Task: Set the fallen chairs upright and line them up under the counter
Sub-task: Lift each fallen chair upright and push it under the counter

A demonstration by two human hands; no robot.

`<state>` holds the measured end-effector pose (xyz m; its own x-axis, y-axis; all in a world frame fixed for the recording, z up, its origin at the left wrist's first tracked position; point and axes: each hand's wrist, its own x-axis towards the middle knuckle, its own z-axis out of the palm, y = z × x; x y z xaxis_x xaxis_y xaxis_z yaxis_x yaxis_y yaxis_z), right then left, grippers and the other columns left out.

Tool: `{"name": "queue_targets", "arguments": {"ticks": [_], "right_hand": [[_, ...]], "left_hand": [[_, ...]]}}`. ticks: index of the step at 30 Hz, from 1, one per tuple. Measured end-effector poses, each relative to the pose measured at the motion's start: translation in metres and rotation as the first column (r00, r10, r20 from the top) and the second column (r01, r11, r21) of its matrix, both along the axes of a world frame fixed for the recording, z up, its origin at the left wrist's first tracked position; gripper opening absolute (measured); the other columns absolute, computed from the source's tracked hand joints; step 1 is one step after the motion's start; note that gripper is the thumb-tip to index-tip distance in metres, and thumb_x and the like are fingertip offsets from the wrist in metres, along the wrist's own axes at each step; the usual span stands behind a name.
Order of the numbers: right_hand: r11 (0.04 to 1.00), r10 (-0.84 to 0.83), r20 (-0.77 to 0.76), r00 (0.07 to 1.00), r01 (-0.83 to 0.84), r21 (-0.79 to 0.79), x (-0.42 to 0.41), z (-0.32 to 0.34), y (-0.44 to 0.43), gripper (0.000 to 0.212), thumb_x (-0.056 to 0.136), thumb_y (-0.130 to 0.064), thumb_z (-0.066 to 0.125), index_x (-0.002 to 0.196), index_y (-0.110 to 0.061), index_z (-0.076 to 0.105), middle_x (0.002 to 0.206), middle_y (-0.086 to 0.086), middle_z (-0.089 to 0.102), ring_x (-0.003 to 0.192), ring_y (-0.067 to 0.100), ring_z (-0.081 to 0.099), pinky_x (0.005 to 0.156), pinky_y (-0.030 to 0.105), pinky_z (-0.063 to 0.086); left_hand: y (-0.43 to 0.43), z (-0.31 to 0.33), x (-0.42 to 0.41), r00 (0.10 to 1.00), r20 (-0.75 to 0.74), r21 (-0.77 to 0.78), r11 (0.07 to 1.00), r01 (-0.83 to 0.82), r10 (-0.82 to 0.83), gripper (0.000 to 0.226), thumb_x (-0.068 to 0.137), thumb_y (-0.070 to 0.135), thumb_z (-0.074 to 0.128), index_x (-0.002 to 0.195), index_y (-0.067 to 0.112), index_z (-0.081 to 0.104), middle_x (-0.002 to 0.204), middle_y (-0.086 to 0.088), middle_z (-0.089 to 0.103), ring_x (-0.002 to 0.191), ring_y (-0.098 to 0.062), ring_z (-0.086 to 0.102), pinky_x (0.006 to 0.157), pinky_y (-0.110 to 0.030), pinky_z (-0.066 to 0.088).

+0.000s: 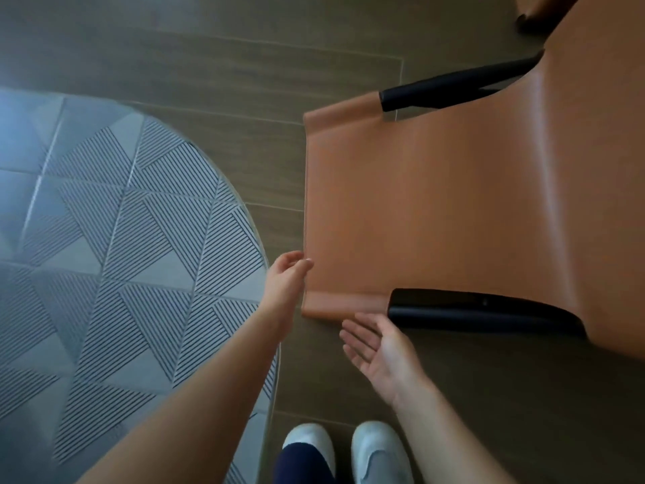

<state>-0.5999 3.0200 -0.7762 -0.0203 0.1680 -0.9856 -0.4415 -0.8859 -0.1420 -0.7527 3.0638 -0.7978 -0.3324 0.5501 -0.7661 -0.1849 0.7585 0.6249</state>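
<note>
A chair [436,211] with a tan leather sling back and black frame tubes lies on the wooden floor, its top edge pointing toward me. My left hand [284,277] is at the left edge of the leather back near its lower corner, fingers loosely curled, thumb touching the edge. My right hand [378,347] is open, palm up, just below the lower corner and beside the end of the near black tube [471,314], holding nothing. The far black tube [450,86] shows at the upper side.
A round rug [122,239] with a grey striped triangle pattern covers the floor on the left, its edge close to the chair. Part of another tan chair [534,15] shows at the top right. My white shoes [343,452] stand at the bottom.
</note>
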Motion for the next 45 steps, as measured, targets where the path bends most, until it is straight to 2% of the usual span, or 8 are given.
{"name": "queue_targets", "arguments": {"ticks": [4, 9, 13, 19, 24, 29, 40, 45], "right_hand": [[0.991, -0.116, -0.009, 0.993, 0.115, -0.068, -0.011, -0.041, -0.005, 0.025, 0.1, -0.022, 0.051, 0.121, -0.008, 0.055, 0.114, 0.016, 0.063, 0.094, 0.027, 0.064, 0.07, 0.034, 0.05], [0.97, -0.201, 0.026, 0.979, 0.202, -0.132, -0.025, -0.071, -0.004, 0.019, 0.094, -0.02, 0.063, 0.098, -0.005, 0.051, 0.107, 0.022, 0.063, 0.087, 0.028, 0.064, 0.069, 0.034, 0.05], [0.927, -0.32, 0.055, 0.946, 0.325, -0.186, -0.037, -0.078, 0.0, 0.034, 0.093, -0.023, 0.066, 0.113, -0.003, 0.046, 0.098, 0.018, 0.058, 0.087, 0.029, 0.061, 0.085, 0.037, 0.05], [0.843, -0.497, 0.11, 0.861, 0.509, -0.172, -0.051, -0.08, 0.005, 0.059, 0.091, -0.019, 0.068, 0.14, -0.004, 0.039, 0.098, 0.016, 0.051, 0.092, 0.028, 0.056, 0.088, 0.038, 0.052], [0.831, -0.509, 0.176, 0.843, 0.534, -0.153, -0.057, -0.078, 0.009, 0.051, 0.089, -0.019, 0.07, 0.132, -0.005, 0.048, 0.098, 0.012, 0.055, 0.094, 0.025, 0.055, 0.093, 0.041, 0.055], [0.822, -0.51, 0.21, 0.834, 0.545, -0.167, -0.062, -0.065, 0.019, 0.049, 0.095, -0.021, 0.064, 0.137, -0.004, 0.046, 0.136, 0.018, 0.048, 0.113, 0.029, 0.054, 0.097, 0.039, 0.053], [0.732, -0.634, 0.152, 0.758, 0.652, -0.196, -0.06, 0.0, 0.028, 0.051, 0.1, -0.03, 0.054, 0.144, -0.01, 0.039, 0.146, 0.015, 0.041, 0.126, 0.03, 0.048, 0.1, 0.036, 0.05], [0.702, -0.668, 0.134, 0.732, 0.679, -0.217, -0.05, 0.055, 0.022, 0.048, 0.098, -0.03, 0.057, 0.141, -0.013, 0.044, 0.142, 0.013, 0.045, 0.124, 0.027, 0.048, 0.09, 0.032, 0.051]], "left_hand": [[0.017, -0.049, 0.005, 0.999, -0.031, -0.002, 1.0, -0.016, 0.016, 0.052, 0.092, 0.019, 0.061, 0.141, 0.013, 0.044, 0.128, -0.004, 0.054, 0.111, -0.015, 0.051, 0.092, -0.027, 0.038], [0.026, -0.087, 0.005, 0.996, -0.073, -0.053, 0.997, -0.047, 0.043, 0.054, 0.092, 0.023, 0.061, 0.142, 0.015, 0.042, 0.13, -0.002, 0.054, 0.106, -0.012, 0.049, 0.086, -0.025, 0.035], [0.025, -0.099, 0.006, 0.994, -0.105, -0.098, 0.995, -0.021, 0.01, 0.038, 0.092, 0.021, 0.06, 0.129, 0.011, 0.053, 0.121, -0.006, 0.06, 0.099, -0.015, 0.053, 0.081, -0.026, 0.04], [0.024, -0.101, 0.004, 0.994, -0.1, -0.149, 0.989, 0.024, -0.039, 0.025, 0.091, 0.011, 0.054, 0.114, 0.006, 0.061, 0.096, -0.004, 0.061, 0.078, -0.013, 0.052, 0.062, -0.024, 0.039], [0.03, -0.091, -0.008, 0.989, -0.075, -0.171, 0.979, 0.114, -0.128, 0.01, 0.09, 0.003, 0.055, 0.085, 0.008, 0.063, 0.082, -0.005, 0.062, 0.08, -0.019, 0.057, 0.078, -0.034, 0.049], [0.029, -0.078, -0.009, 0.984, -0.072, -0.169, 0.974, 0.148, -0.162, 0.021, 0.09, -0.003, 0.053, 0.076, 0.011, 0.063, 0.084, -0.007, 0.063, 0.09, -0.024, 0.059, 0.094, -0.043, 0.051], [0.03, -0.01, -0.011, 0.985, -0.084, -0.157, 0.978, 0.136, -0.151, 0.021, 0.089, -0.006, 0.051, 0.081, 0.008, 0.064, 0.088, -0.008, 0.064, 0.103, -0.03, 0.063, 0.095, -0.046, 0.052], [0.025, 0.05, -0.005, 0.987, -0.057, -0.121, 0.982, 0.143, -0.15, 0.006, 0.093, 0.01, 0.061, 0.097, 0.006, 0.06, 0.094, -0.009, 0.064, 0.094, -0.025, 0.062, 0.077, -0.034, 0.055]]}}
